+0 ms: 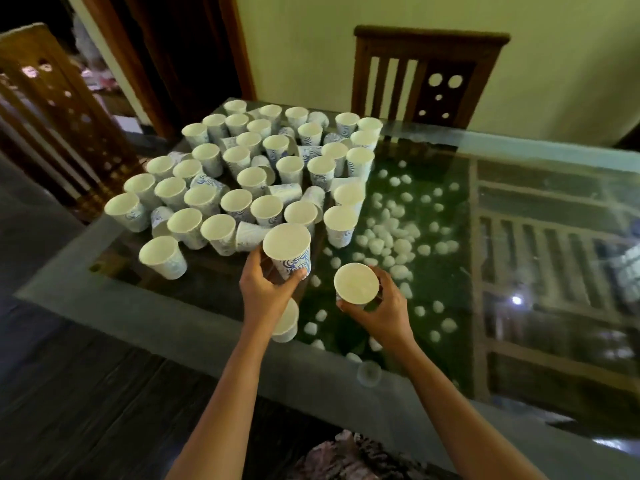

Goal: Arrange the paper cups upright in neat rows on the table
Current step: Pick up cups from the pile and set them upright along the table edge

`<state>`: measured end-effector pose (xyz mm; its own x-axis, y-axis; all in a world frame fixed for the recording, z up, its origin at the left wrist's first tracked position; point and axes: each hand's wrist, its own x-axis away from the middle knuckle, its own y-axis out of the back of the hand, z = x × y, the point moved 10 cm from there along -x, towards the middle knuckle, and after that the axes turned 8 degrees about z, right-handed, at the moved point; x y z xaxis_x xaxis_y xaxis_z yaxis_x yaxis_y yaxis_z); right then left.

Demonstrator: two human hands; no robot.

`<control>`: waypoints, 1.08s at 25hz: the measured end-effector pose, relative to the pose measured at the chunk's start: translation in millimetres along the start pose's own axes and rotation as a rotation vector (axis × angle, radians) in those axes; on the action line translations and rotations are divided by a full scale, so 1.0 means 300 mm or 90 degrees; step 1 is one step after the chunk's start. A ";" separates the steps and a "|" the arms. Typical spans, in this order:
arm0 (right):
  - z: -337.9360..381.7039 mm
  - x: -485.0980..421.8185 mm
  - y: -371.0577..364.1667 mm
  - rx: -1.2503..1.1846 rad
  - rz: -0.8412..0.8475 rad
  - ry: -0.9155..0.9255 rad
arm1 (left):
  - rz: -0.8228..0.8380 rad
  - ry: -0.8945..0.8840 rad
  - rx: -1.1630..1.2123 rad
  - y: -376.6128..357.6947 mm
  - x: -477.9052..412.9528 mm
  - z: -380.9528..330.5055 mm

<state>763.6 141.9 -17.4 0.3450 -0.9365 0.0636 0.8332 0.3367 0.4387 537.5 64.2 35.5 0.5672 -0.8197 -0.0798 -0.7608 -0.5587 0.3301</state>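
Glass-topped table (173,323), frosted border, white pebbles (391,237) under the pane; two wooden chairs, one at the far edge (429,74), one at upper left (45,109).

Head view, sole view.

Item 1. Cluster of paper cups (236,200), upper left to centre of frame. About thirty-four standing mouth up in loose, uneven lines; roughly a dozen tipped cups (249,235) lie on their sides among them. Some may be hidden, so both counts are approximate.

Item 2. Left hand (266,289), lower centre, fingers and thumb wrapped round the lower wall of one left-held cup (287,251). Mouth up, long axis near vertical, just before the cluster's near edge.

Item 3. Right hand (384,310), fingers curled round a right-held cup (356,284), likewise mouth up, over bare glass right of the cluster.

Item 4. Pale cup shape (285,322) under the left wrist; standing cup or reflection, cannot tell.

Judgement: the left hand is nearer the cluster, the right nearer open glass; both cups need only lowering straight down.
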 end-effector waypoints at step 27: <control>-0.764 0.102 2.084 0.091 -0.383 -0.136 | 0.475 -0.100 -0.033 -2.246 0.312 -0.790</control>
<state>1394.2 346.3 53.4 -0.2692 -0.9612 -0.0602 0.7835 -0.2549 0.5667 1178.0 393.9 28.5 -0.1459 -0.9880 0.0503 -0.9068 0.1539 0.3925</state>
